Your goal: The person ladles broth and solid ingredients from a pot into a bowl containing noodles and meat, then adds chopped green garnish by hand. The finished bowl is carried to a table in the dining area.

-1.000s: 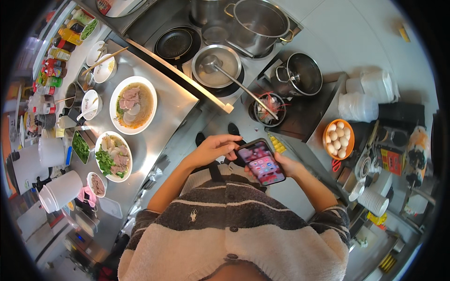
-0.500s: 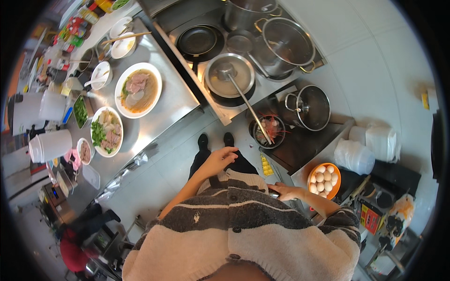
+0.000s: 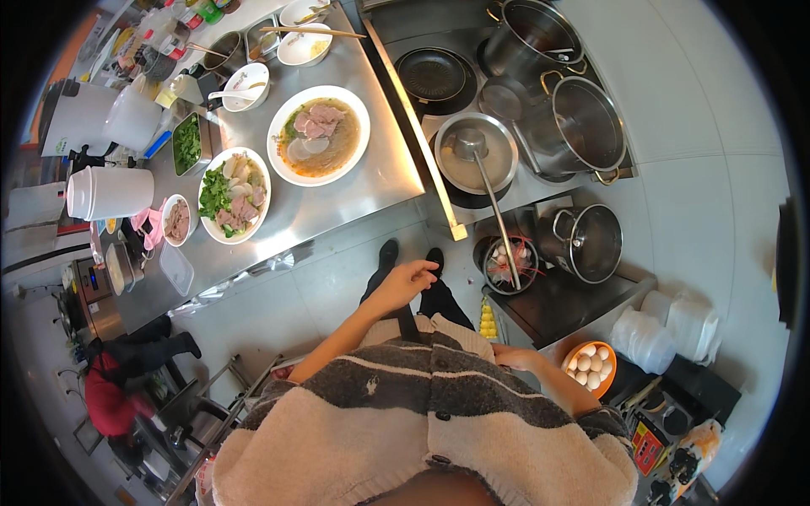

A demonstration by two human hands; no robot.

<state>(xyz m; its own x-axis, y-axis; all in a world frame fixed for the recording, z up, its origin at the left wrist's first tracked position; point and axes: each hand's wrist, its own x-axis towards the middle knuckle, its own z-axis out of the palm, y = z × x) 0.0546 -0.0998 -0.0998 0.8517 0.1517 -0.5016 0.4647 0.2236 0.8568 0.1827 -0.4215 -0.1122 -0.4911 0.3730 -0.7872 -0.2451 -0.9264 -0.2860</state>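
Note:
My left hand hovers in front of my body, holding nothing, its fingers loosely bent and apart. Low at my right side, my right hand rests against the edge of my striped cardigan; its fingertips are hidden there. On the steel table to the left, a white bowl of noodle soup with sliced meat stands beside a second bowl with greens and meat. A long-handled ladle reaches from a pot of broth on the stove to a smaller pot below.
Tall steel pots and a black frying pan occupy the stove. A lidded pot sits on the lower counter, near an orange bowl of eggs. Another person in red is at the lower left.
The view has shifted, so the table and stove appear farther right. My left hand stays in front of me. The dark object seen by my right hand's fingers earlier no longer shows.

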